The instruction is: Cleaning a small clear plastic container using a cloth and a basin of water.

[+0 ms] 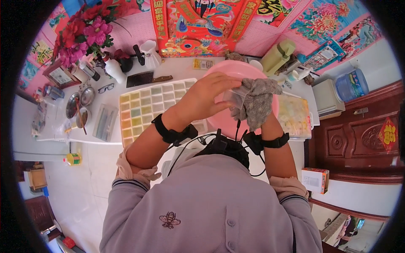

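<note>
My left hand (210,96) grips a small clear plastic piece (232,98) between thumb and fingers, above a pink plastic basin (218,123). A crumpled grey cloth (258,101) lies against that piece and covers my right hand (267,118), whose fingers are hidden beneath it. To the left of the basin, partly behind my left forearm, is a white paint palette box (158,102) with rows of small square wells, many of them stained yellow, green or orange.
A cleaver (140,79) with a wooden handle lies behind the palette. Further left are eyeglasses (106,88), metal bowls (87,96) and a clear plastic case (106,122). A green thermos flask (278,55) and a stained palette lid (294,115) are right of the basin.
</note>
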Available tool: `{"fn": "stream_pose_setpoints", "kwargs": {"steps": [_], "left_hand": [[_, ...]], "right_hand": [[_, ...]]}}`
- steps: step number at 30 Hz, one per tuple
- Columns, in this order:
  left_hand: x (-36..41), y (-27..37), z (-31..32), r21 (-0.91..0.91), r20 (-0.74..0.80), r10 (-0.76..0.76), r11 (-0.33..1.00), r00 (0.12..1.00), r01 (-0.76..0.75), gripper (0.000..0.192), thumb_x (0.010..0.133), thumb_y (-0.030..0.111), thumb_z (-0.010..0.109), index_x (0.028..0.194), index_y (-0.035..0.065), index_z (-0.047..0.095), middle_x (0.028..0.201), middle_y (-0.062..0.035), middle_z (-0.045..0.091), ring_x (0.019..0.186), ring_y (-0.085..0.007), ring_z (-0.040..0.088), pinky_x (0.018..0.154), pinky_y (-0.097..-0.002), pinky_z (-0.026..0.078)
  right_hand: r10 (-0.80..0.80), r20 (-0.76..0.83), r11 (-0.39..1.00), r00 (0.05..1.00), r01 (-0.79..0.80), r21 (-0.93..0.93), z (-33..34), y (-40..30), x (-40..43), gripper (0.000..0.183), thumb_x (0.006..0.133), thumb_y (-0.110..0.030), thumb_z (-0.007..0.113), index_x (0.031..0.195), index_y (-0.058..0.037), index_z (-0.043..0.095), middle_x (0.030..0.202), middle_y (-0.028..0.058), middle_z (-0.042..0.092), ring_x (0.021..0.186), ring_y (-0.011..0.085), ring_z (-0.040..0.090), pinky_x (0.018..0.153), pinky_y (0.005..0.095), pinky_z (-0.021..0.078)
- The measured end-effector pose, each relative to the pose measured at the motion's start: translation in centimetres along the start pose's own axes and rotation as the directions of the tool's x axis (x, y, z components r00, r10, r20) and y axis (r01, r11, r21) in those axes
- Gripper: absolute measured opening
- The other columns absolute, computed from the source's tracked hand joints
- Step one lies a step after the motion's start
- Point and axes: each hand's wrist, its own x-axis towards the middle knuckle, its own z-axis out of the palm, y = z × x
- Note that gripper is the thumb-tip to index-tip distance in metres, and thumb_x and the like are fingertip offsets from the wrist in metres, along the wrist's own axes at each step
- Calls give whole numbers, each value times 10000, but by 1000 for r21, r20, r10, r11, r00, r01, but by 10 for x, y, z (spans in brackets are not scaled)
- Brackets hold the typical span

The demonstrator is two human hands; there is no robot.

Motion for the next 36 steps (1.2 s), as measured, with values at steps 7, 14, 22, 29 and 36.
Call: {"fn": "stream_pose_setpoints", "kwargs": {"steps": [7, 14, 22, 29, 36], "left_hand": [[4, -1, -2, -15, -20, -45, 999, 999, 45, 481, 689, 157, 753, 1129, 67, 581, 1081, -118, 608, 1028, -314, 561, 885, -395, 454], [7, -6, 4, -10, -24, -64, 998, 998, 64, 512, 675, 185, 769, 1140, 79, 584, 1063, -126, 609, 1012, -324, 566, 883, -404, 450], [3, 3, 9, -124, -35, -93, 988, 995, 88, 559, 666, 146, 771, 1184, 78, 570, 1093, -127, 607, 1024, -319, 565, 888, -389, 454], [6, 6, 7, -176, -12, -87, 981, 996, 84, 576, 674, 117, 754, 1210, 69, 550, 1121, -114, 608, 1052, -310, 564, 907, -387, 450], [-3, -2, 9, -92, 16, -97, 991, 995, 98, 587, 707, 168, 748, 1236, 64, 516, 1111, -128, 610, 1037, -320, 568, 887, -390, 457]], "right_hand": [[280, 305, 895, 910, -133, -426, -28, -34, 4, 396, 822, -240, 559, 1180, -71, 540, 1266, 103, 506, 1171, 245, 456, 998, 335, 354], [-24, 100, 997, 995, 31, -69, -1, 31, -16, 407, 775, -219, 596, 1145, -55, 567, 1232, 114, 543, 1120, 290, 508, 968, 361, 388], [352, 107, 487, 930, -280, 827, -5, -24, -7, 465, 758, -286, 655, 1134, -29, 560, 1113, 102, 601, 1056, 270, 542, 944, 396, 416], [-52, 43, 944, 998, 35, 328, 5, 17, -13, 446, 800, -265, 576, 1215, -112, 517, 1199, 81, 538, 1129, 234, 486, 1011, 366, 337], [209, 0, 929, 978, -199, 311, 4, 31, -23, 519, 747, -373, 616, 1199, -128, 544, 1189, 64, 526, 1128, 223, 472, 1027, 413, 295]]}}
